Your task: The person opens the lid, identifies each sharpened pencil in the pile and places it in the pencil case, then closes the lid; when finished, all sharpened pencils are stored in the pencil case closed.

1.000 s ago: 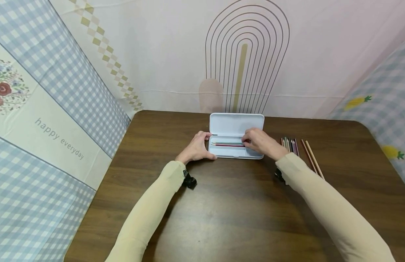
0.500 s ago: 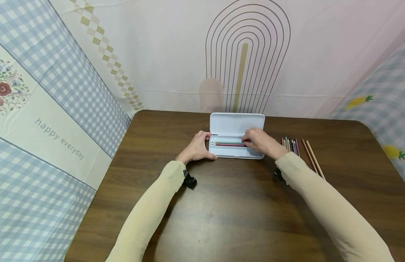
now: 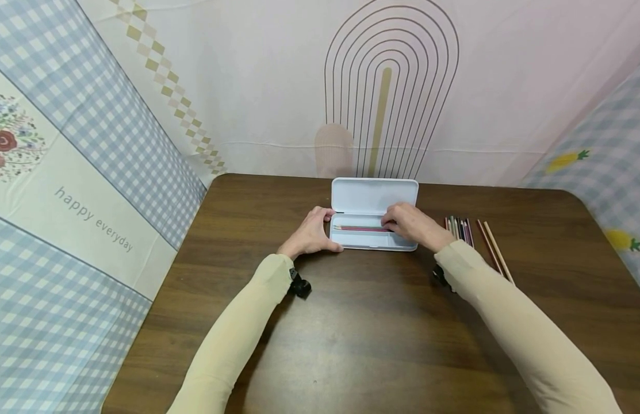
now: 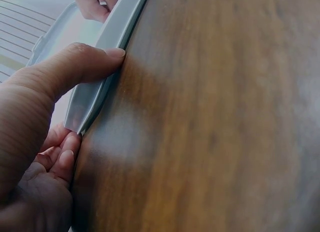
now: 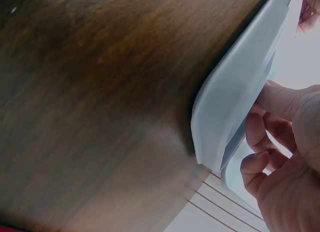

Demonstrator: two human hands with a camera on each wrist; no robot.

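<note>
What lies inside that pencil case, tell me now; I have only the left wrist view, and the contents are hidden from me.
Observer: In the head view, a reddish pencil lies lengthwise in the open pencil case, its pointed end to the left.
Operator: Cover the right end.
Observer: The right hand reaches down into that end; whatever it may be gripping is hidden from every view.
Operator: Report what lies outside, on the right.
Observer: A group of colored pencils lies there, partly hidden by the right sleeve.
</note>
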